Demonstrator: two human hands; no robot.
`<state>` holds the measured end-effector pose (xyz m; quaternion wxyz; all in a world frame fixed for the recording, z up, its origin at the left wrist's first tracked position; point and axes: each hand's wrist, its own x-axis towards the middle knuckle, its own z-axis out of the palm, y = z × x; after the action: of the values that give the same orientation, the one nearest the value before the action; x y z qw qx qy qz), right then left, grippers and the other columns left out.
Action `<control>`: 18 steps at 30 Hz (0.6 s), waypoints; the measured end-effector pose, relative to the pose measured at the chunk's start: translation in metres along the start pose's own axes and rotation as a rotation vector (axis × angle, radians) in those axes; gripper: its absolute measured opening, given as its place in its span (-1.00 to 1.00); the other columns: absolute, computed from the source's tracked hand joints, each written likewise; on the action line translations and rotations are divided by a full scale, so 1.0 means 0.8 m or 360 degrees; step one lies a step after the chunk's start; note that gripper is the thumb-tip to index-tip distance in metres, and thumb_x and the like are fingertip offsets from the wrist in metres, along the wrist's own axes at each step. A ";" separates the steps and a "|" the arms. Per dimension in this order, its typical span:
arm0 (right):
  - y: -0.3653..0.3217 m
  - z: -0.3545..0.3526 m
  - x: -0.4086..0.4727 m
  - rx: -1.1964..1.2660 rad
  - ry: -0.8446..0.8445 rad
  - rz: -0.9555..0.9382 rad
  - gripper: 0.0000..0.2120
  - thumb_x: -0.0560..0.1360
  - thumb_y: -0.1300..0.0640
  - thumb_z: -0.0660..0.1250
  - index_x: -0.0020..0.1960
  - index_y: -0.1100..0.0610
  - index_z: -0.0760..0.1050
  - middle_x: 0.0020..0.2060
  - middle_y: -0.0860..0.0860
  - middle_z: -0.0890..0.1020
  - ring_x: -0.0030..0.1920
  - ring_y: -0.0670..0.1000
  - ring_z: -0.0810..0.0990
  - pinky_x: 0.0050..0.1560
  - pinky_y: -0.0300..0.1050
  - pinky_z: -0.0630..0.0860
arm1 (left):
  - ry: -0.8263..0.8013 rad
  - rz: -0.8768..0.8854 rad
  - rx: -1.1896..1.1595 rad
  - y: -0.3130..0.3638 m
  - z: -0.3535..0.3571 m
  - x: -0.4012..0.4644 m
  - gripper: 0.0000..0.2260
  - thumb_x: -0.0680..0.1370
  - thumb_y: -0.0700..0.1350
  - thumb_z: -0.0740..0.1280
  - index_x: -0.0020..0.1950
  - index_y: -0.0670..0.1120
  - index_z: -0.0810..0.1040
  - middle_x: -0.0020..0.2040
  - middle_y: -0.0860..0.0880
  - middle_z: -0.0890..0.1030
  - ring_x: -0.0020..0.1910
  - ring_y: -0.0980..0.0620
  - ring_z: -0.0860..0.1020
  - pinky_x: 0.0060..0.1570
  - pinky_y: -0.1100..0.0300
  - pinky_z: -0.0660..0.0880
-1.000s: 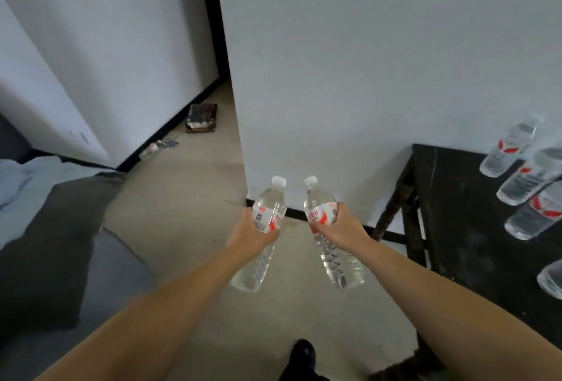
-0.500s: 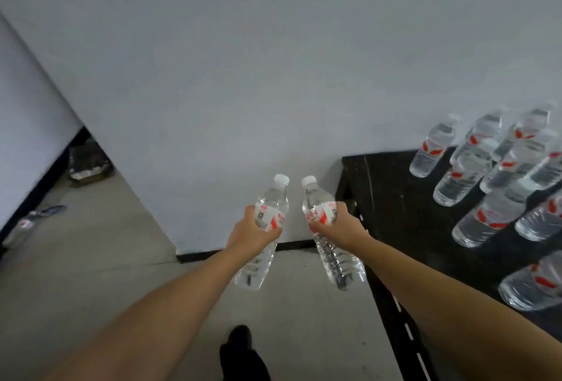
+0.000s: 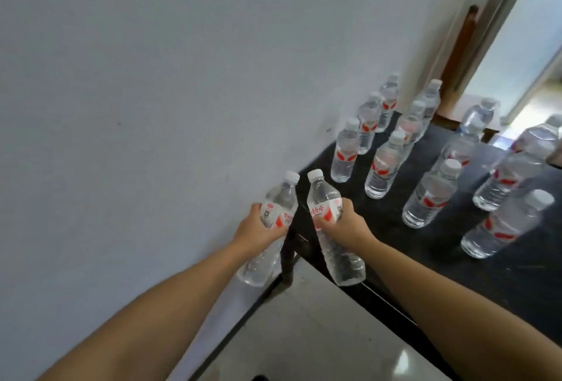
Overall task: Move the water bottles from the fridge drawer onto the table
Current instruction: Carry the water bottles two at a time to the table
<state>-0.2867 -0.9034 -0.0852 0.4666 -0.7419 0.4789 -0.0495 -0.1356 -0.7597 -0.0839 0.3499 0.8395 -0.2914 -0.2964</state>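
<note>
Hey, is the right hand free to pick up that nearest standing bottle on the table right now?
Probably not. The right hand already grips a bottle round its label, so it has no free fingers. The way to the nearest standing bottle looks open across bare table, but the held one would have to go down first.

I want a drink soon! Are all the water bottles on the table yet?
Not quite. Many bottles already stand on the black table, like the nearest one. The left hand grips one bottle and the right hand grips another, both not yet set down. The fridge drawer isn't in view, so I can't tell how many remain.
</note>
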 end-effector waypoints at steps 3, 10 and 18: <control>0.006 -0.011 0.014 0.0249 0.0267 0.0135 -0.33 0.43 -0.11 0.43 0.39 0.08 0.20 0.12 0.02 0.52 0.02 0.00 0.53 -0.06 -0.12 0.51 | -0.0202 0.0121 0.0074 0.027 0.001 0.064 -0.45 0.40 0.05 0.49 0.26 -0.04 0.30 0.05 0.00 0.53 0.04 -0.05 0.55 0.01 0.09 0.50; 0.041 -0.042 0.050 0.0613 0.0404 0.0259 -0.36 0.23 -0.09 0.58 0.19 -0.03 0.35 0.12 -0.03 0.58 0.17 0.04 0.58 0.21 0.09 0.52 | -0.0298 0.0269 -0.0123 0.072 0.039 0.138 -0.48 0.34 -0.12 0.54 0.21 -0.05 0.38 0.12 -0.05 0.57 0.10 -0.04 0.55 0.16 0.10 0.47; 0.053 -0.052 0.102 0.0731 0.0504 0.0193 -0.33 0.26 0.00 0.58 0.27 -0.06 0.33 0.10 -0.07 0.59 0.16 0.00 0.58 0.26 0.11 0.50 | -0.0389 0.0280 -0.0244 0.095 0.075 0.207 -0.36 0.33 -0.12 0.56 0.32 -0.07 0.35 0.20 -0.08 0.56 0.19 -0.09 0.54 0.25 0.00 0.46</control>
<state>-0.2932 -0.9962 -0.1239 0.5438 -0.5698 0.5657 -0.2441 -0.0907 -0.9441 -0.1094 0.3996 0.7393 -0.3808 -0.3858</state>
